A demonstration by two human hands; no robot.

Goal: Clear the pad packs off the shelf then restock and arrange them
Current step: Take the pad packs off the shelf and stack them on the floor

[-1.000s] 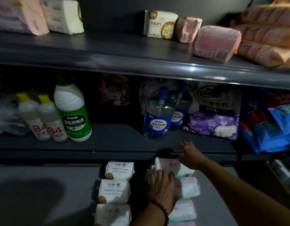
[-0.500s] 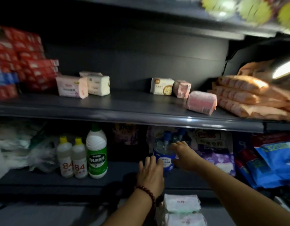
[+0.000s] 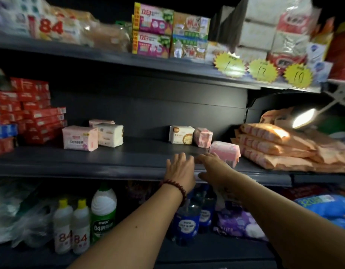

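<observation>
On the dark middle shelf [image 3: 129, 162] lie several pad packs: a pink one [image 3: 79, 138] and a white one [image 3: 110, 134] at the left, a cream pack [image 3: 181, 134], a small pink pack [image 3: 203, 137] and a pink pack [image 3: 225, 153] near the front edge at the right. My left hand [image 3: 179, 170], with a bead bracelet, is raised at the shelf's front edge, fingers straight, holding nothing. My right hand [image 3: 212, 167] reaches beside it, fingers extended just left of the front pink pack; I cannot tell whether it touches the pack.
Orange packs [image 3: 274, 144] are stacked at the shelf's right, red boxes [image 3: 32, 113] at its left. Below stand bleach bottles [image 3: 70, 226], a green-labelled bottle [image 3: 103, 212] and blue pump bottles [image 3: 187, 220]. The top shelf holds boxes and yellow price tags [image 3: 263, 70]. A lamp [image 3: 302, 118] glares at right.
Both hands have risen from the packs on the low surface up to the middle shelf's front edge. The view has tilted upward, so those low packs are out of sight.
</observation>
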